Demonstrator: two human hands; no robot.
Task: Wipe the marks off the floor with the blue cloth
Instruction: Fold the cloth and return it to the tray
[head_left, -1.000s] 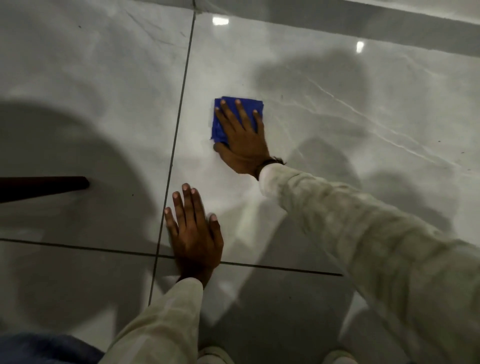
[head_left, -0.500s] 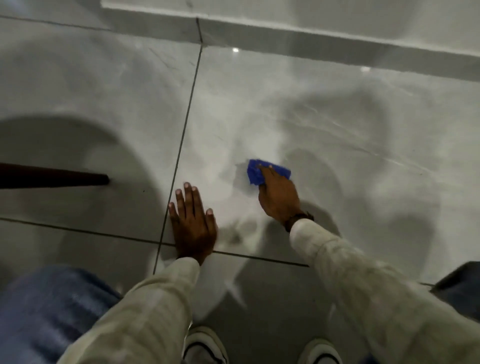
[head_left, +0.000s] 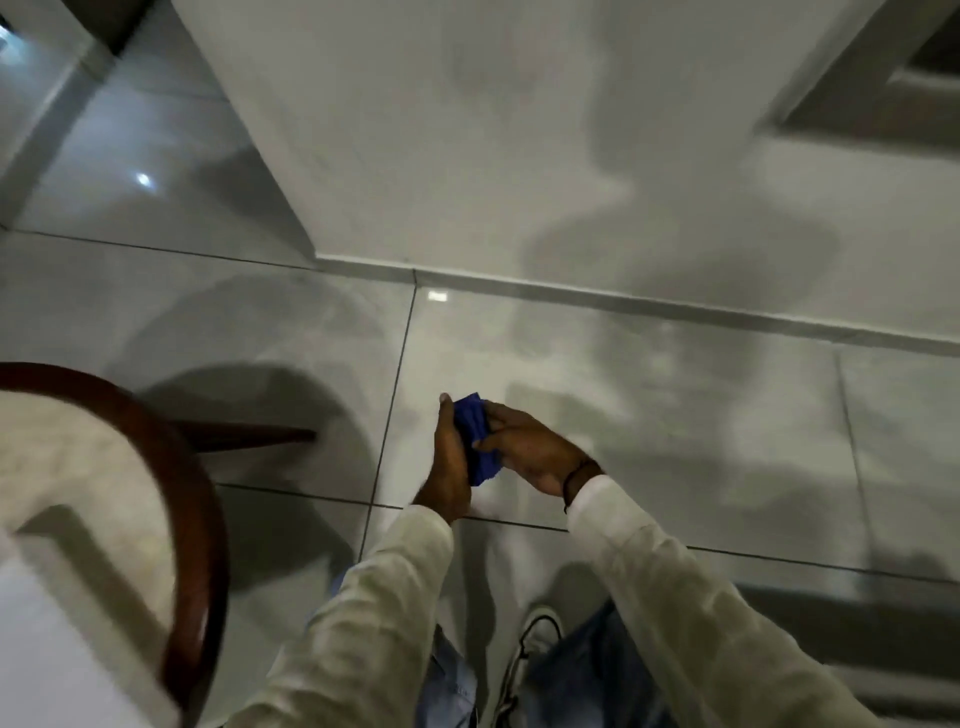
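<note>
Blue cloth (head_left: 475, 441) held above the tiled floor (head_left: 649, 415), gripped between left hand (head_left: 449, 467) and right hand (head_left: 530, 452), fingers (head_left: 496, 415) of both closed on it

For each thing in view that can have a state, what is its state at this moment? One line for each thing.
blue cloth: bunched up, held between both hands, off the floor
left hand: closed on the cloth
right hand: gripping the cloth
floor: glossy tiles; marks too blurred to tell
chair: standing at the left, seat bare
shoe: on the foot, laced
</note>
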